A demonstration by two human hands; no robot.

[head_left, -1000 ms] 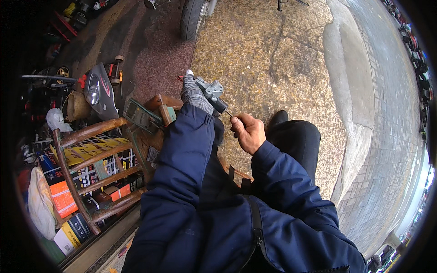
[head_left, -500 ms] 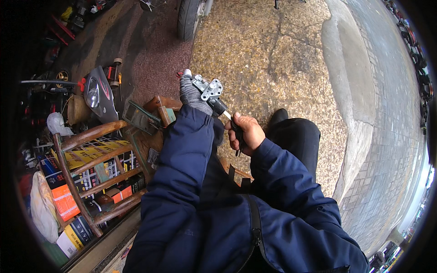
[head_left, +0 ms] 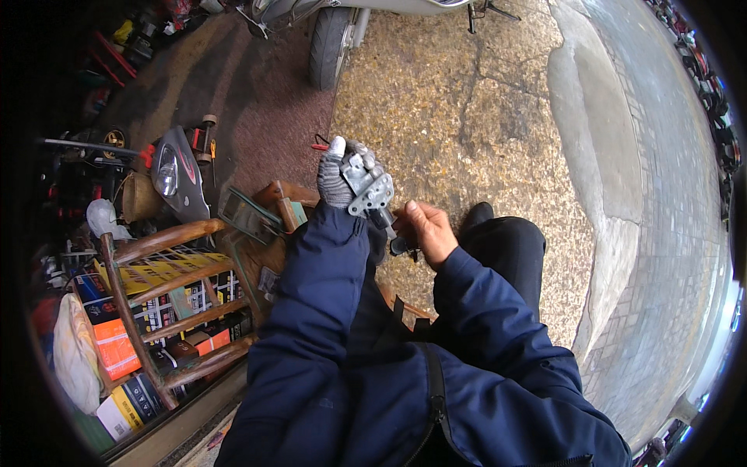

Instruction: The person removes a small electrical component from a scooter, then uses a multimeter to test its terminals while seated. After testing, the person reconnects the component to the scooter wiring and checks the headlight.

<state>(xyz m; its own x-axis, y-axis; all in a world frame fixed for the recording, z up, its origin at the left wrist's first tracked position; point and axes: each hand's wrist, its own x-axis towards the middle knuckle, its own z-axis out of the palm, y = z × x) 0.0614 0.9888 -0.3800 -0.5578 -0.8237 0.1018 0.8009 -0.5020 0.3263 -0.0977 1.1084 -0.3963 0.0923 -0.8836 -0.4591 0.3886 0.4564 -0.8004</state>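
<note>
- From my end of the feed, the left hand [head_left: 334,183] wears a grey striped knit glove with pale fingertips; it is closed round the lock [head_left: 373,196].
- The bare right hand [head_left: 428,232] sits at the lock's lower end, thumb raised and the other fingers curled; I cannot tell whether they pinch the key [head_left: 398,247].
- I see the lock in front of the body, above the lap and tilted, its lower end toward the right hand.
- It is dull silver metal, blocky, with a lobed plate pierced by round holes; a dark cylinder juts from its lower end.
- The key's black, rounded head lies just beside the right fingertips; its blade is too small for me to make out.
- A thin red thing [head_left: 320,145] shows just beside the gloved thumb.
- Navy sleeves [head_left: 307,288], smooth and creased, cover both forearms.
- The floor [head_left: 412,109] below is rough, speckled tan and cracked; a pale cement strip [head_left: 595,163] and brick paving [head_left: 654,233] run along my right.
- Ahead, a black treaded tyre [head_left: 327,50] stands on the floor.
- To my left, a worn wooden frame [head_left: 167,241] with rounded slats stands before stacked cartons.
- Those carry print: bold dark lettering on a yellow carton [head_left: 156,267], white straps over an orange carton [head_left: 117,348], a square code on a white-and-yellow carton [head_left: 117,412].
- Behind them I see a glossy grey fairing [head_left: 189,183] with a clear lamp and red marking, beside a tan bucket [head_left: 140,197].
</note>
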